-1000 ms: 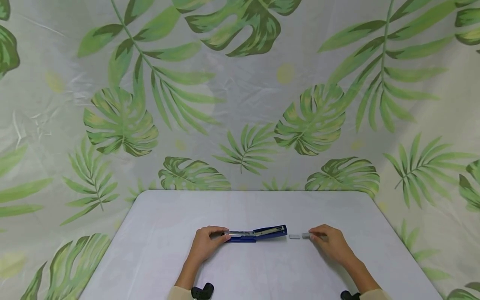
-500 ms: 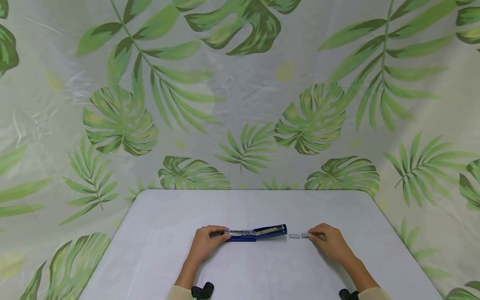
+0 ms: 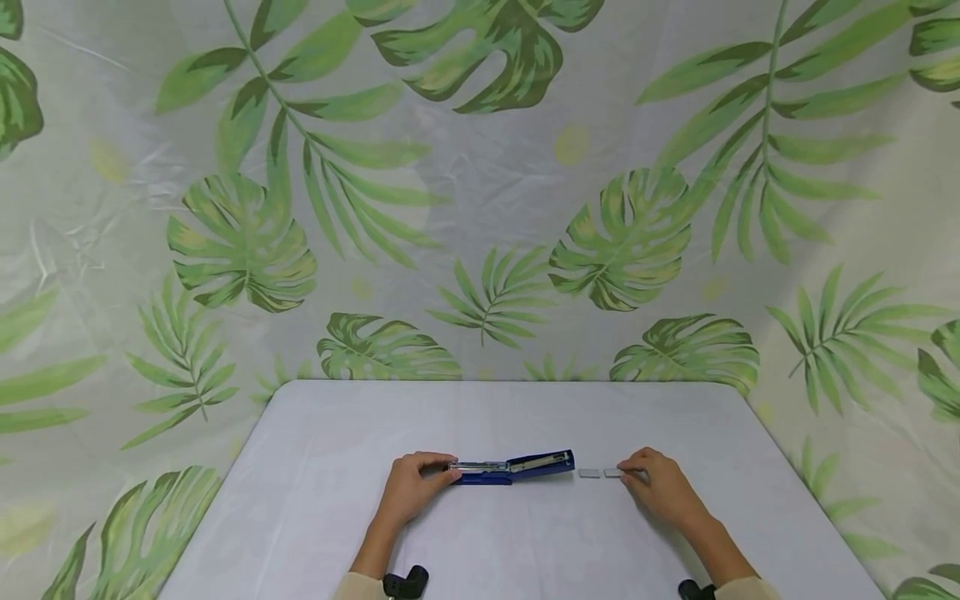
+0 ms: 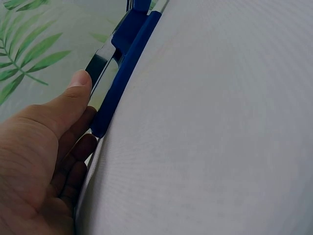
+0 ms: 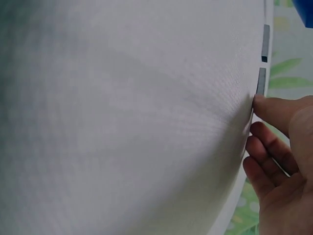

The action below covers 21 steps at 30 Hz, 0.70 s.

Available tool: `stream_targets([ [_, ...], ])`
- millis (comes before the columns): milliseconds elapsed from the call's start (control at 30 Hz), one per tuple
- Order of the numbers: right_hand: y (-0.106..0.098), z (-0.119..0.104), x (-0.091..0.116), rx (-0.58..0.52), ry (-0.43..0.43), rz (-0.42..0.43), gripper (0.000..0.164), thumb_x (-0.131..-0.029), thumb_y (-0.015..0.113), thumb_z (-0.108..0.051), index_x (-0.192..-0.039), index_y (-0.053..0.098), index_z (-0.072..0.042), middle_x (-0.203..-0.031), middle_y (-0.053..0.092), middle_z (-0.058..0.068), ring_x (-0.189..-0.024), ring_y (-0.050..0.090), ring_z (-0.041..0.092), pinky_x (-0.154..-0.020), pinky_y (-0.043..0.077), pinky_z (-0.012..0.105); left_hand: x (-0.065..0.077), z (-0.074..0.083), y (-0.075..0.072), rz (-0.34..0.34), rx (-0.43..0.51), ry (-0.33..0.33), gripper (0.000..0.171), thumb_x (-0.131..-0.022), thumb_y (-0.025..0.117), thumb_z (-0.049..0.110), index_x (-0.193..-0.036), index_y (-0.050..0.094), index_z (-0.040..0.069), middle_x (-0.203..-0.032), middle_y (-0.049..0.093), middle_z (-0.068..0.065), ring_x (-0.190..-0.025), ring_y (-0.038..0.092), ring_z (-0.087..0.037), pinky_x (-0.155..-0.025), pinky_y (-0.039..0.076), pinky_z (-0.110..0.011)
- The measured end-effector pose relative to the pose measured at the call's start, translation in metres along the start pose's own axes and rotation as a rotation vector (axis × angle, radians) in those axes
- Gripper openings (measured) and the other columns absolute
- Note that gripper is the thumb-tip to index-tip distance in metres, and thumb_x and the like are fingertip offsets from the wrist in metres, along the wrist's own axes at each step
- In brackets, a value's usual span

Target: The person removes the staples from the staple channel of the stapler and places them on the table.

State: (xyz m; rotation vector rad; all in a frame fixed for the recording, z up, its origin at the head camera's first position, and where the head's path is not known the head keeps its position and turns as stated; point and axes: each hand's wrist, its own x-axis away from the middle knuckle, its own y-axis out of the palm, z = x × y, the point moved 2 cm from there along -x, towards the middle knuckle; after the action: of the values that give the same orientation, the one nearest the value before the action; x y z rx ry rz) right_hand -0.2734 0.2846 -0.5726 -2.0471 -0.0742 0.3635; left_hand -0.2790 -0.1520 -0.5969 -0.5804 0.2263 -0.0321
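Observation:
A dark blue stapler (image 3: pixel 483 478) lies on the white table with its top folded far back to the right, baring the metal staple channel. My left hand (image 3: pixel 412 486) grips its left end between thumb and fingers; in the left wrist view the thumb (image 4: pixel 78 81) presses the metal part above the blue base (image 4: pixel 129 68). To the right of the stapler, two short grey staple strips lie in line. The nearer one to the stapler (image 3: pixel 588 473) lies untouched. My right hand (image 3: pixel 663 487) pinches the right end of the other strip (image 3: pixel 612 472), fingertips low at the tabletop.
The white table (image 3: pixel 300 433) has rounded far corners. Behind it hangs a leaf-printed curtain (image 3: pixel 510 217), which also surrounds the sides. Black wrist straps (image 3: pixel 405 582) sit at both cuffs.
The strip at my right fingertips has gone from slightly raised to flat on the table, in line with the other strip. My left hand and the stapler stay put.

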Motion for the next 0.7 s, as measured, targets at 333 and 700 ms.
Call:
stream_targets([
  [333, 0.0, 0.0, 0.0003, 0.017, 0.003, -0.005, 0.018, -0.087, 0.079, -0.006, -0.105, 0.079, -0.005, -0.103, 0.071, 0.009, -0.102, 0.069, 0.035, -0.092, 0.056, 0.054, -0.0012, -0.0011, 0.0006, -0.003, -0.002, 0.003, 0.024, -0.084, 0.081, 0.052, -0.103, 0.081, 0.038, -0.107, 0.078, 0.013, -0.113, 0.071, -0.018, -0.103, 0.053, -0.047],
  [700, -0.0008, -0.0012, 0.0019, 0.005, 0.0, -0.01, 0.025, -0.09, 0.077, -0.007, -0.114, 0.075, -0.004, -0.111, 0.072, 0.012, -0.109, 0.069, 0.037, -0.097, 0.054, 0.055, -0.0005, 0.0008, -0.0002, -0.004, -0.008, -0.01, 0.025, -0.084, 0.081, 0.051, -0.105, 0.081, 0.037, -0.108, 0.078, 0.013, -0.114, 0.07, -0.018, -0.103, 0.053, -0.045],
])
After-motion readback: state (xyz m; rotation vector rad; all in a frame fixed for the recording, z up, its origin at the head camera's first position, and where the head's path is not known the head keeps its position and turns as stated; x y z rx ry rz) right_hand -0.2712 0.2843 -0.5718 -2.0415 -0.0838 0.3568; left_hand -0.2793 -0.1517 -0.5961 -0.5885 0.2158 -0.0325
